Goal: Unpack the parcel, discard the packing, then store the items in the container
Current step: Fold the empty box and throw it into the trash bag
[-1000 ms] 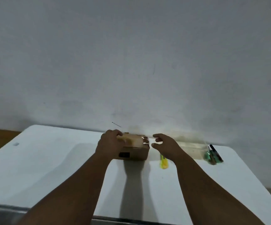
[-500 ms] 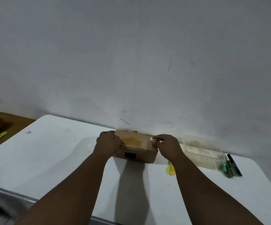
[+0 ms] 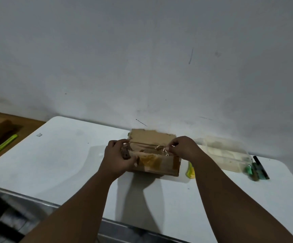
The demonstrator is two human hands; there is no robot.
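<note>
Head view: left hand (image 3: 117,159) grips the box (image 3: 155,162); right hand (image 3: 182,148) pinches packing (image 3: 161,149) that may spill onto the worktop (image 3: 63,155).

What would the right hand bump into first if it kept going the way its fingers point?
The right hand points left, across the open cardboard box. It would probably first meet the pale packing strands at its fingertips, then the left hand at the other end. Depth is hard to judge.
</note>
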